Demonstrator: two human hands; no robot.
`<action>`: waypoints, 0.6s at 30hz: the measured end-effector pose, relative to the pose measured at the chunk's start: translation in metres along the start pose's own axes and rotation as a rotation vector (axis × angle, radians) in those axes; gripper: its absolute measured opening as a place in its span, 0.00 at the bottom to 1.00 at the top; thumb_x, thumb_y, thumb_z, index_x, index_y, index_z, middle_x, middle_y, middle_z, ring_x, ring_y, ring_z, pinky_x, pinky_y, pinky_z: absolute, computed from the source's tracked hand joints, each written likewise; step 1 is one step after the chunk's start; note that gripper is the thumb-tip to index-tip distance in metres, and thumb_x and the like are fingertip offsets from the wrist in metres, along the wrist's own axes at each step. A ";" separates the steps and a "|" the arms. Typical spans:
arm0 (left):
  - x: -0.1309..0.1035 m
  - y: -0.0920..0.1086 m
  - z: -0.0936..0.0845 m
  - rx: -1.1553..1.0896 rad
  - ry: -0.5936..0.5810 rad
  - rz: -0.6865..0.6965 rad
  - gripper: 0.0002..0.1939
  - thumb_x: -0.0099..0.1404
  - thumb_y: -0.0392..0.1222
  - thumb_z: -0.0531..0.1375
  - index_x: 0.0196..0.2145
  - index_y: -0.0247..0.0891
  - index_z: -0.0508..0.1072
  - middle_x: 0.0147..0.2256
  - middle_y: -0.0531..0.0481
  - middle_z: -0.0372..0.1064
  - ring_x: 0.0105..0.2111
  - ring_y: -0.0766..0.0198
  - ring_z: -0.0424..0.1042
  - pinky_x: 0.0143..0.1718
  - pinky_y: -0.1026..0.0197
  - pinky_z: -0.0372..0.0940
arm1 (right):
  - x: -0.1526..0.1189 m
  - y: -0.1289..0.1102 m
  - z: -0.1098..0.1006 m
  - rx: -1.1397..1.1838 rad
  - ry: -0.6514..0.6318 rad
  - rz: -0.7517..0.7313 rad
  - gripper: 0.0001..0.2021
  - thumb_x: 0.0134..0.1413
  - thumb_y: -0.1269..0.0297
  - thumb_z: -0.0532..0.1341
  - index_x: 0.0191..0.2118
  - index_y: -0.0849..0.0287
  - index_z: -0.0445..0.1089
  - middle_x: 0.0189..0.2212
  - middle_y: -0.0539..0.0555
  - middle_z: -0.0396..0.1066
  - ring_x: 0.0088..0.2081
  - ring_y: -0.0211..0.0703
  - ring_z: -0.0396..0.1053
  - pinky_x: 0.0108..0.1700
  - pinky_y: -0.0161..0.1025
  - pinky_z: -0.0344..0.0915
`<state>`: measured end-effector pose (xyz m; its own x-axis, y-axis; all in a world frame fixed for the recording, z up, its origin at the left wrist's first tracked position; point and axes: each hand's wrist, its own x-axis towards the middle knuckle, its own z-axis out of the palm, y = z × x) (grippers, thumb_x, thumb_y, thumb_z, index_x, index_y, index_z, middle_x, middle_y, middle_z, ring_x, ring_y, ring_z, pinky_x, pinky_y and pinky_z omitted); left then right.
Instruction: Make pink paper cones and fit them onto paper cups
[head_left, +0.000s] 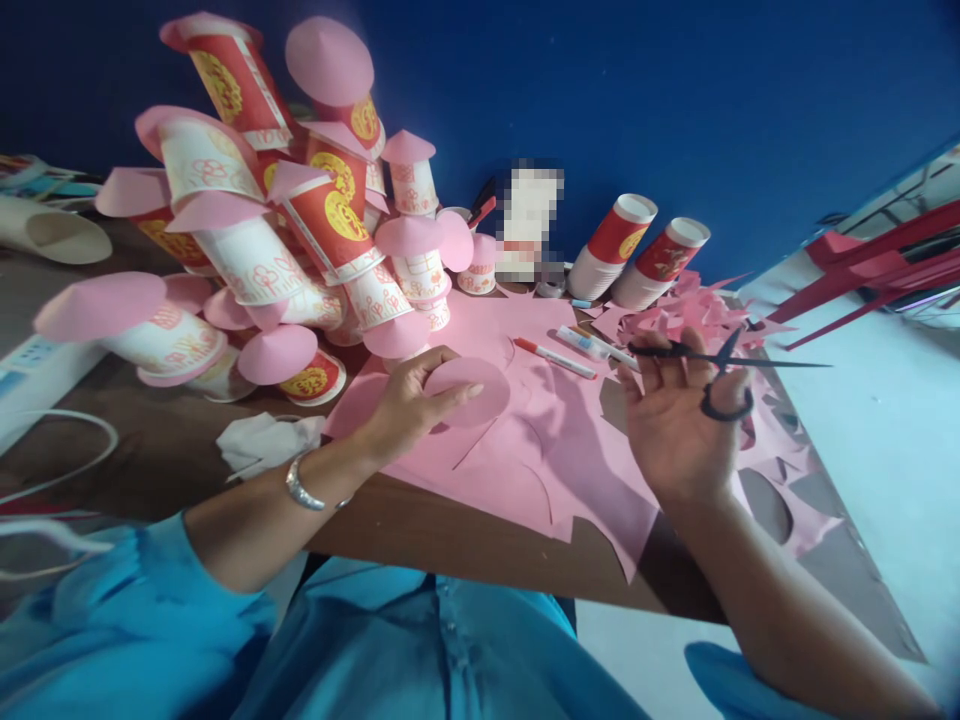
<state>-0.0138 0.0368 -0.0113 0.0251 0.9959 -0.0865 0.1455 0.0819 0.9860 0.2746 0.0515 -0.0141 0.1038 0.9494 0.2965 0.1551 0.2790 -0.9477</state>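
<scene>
The left hand (pixel 409 405) pinches a pink disc (pixel 491 385) over the desk (pixel 465 540); the right hand (pixel 679 435) loosely holds scissors (pixel 724 358). At left, many cups (pixel 244 262) wear cones (pixel 214 211); far right, two stacks (pixel 616 238) stand uncapped.

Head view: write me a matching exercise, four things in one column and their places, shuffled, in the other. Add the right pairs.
Things
1. Round pink paper piece
2. Scissors
3. Silver bracelet
4. Red-and-white marker

Places
A. Around the left wrist
B. Lying on the large pink paper
C. In the left hand
D. In the right hand

Right pairs: 1-C, 2-D, 3-A, 4-B
</scene>
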 end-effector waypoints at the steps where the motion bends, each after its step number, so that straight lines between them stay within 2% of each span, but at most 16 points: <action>1: 0.000 0.001 0.001 0.023 0.001 0.007 0.20 0.58 0.58 0.72 0.34 0.40 0.74 0.31 0.53 0.70 0.30 0.64 0.69 0.24 0.67 0.65 | 0.001 0.005 -0.002 0.022 -0.007 -0.007 0.30 0.75 0.39 0.40 0.62 0.47 0.69 0.44 0.61 0.75 0.51 0.55 0.76 0.47 0.50 0.74; 3: -0.001 0.001 0.001 0.064 0.001 0.028 0.19 0.59 0.58 0.71 0.34 0.40 0.75 0.29 0.54 0.69 0.29 0.64 0.68 0.25 0.66 0.67 | 0.000 0.013 -0.003 0.070 -0.078 0.024 0.22 0.71 0.40 0.56 0.53 0.50 0.74 0.33 0.54 0.74 0.35 0.47 0.75 0.37 0.43 0.72; 4: -0.001 0.001 0.001 0.077 -0.002 0.045 0.18 0.60 0.58 0.71 0.34 0.40 0.75 0.30 0.54 0.70 0.30 0.64 0.69 0.25 0.66 0.67 | -0.002 0.016 -0.002 0.073 -0.129 0.044 0.20 0.68 0.41 0.62 0.51 0.52 0.75 0.29 0.51 0.73 0.31 0.44 0.72 0.34 0.40 0.71; 6: 0.000 0.001 0.001 0.082 -0.018 0.080 0.17 0.62 0.57 0.70 0.35 0.40 0.76 0.31 0.52 0.72 0.31 0.63 0.71 0.28 0.65 0.69 | -0.009 0.018 0.001 0.012 -0.232 0.062 0.21 0.61 0.43 0.69 0.49 0.54 0.76 0.28 0.50 0.73 0.27 0.41 0.71 0.30 0.39 0.69; 8: 0.000 0.002 -0.001 0.068 -0.030 0.084 0.18 0.62 0.57 0.70 0.35 0.39 0.77 0.32 0.51 0.74 0.33 0.62 0.72 0.30 0.64 0.70 | -0.015 0.017 0.005 -0.137 -0.306 0.030 0.21 0.60 0.45 0.71 0.50 0.56 0.76 0.31 0.52 0.77 0.29 0.42 0.73 0.31 0.39 0.71; 11: 0.001 0.003 -0.001 0.053 -0.037 0.043 0.20 0.60 0.58 0.71 0.35 0.38 0.78 0.32 0.51 0.75 0.32 0.62 0.72 0.30 0.63 0.70 | -0.018 0.016 0.004 -0.410 -0.370 -0.104 0.18 0.64 0.51 0.68 0.52 0.57 0.76 0.33 0.54 0.79 0.31 0.43 0.75 0.34 0.40 0.72; 15: 0.002 0.002 -0.001 0.009 -0.079 0.005 0.21 0.59 0.59 0.72 0.37 0.38 0.80 0.33 0.49 0.77 0.33 0.60 0.73 0.30 0.62 0.70 | -0.012 0.021 -0.003 -0.683 -0.316 -0.274 0.19 0.64 0.50 0.67 0.53 0.57 0.73 0.31 0.54 0.80 0.26 0.43 0.73 0.32 0.40 0.71; 18: 0.003 -0.002 -0.002 -0.034 -0.093 0.039 0.19 0.62 0.57 0.70 0.38 0.38 0.79 0.35 0.49 0.77 0.37 0.59 0.75 0.36 0.60 0.72 | -0.006 0.025 -0.010 -0.824 -0.312 -0.353 0.15 0.66 0.52 0.65 0.51 0.55 0.72 0.34 0.55 0.81 0.31 0.48 0.78 0.34 0.41 0.71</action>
<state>-0.0157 0.0394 -0.0135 0.1218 0.9908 -0.0588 0.1087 0.0456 0.9930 0.2877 0.0516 -0.0382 -0.3306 0.8586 0.3918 0.7844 0.4808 -0.3918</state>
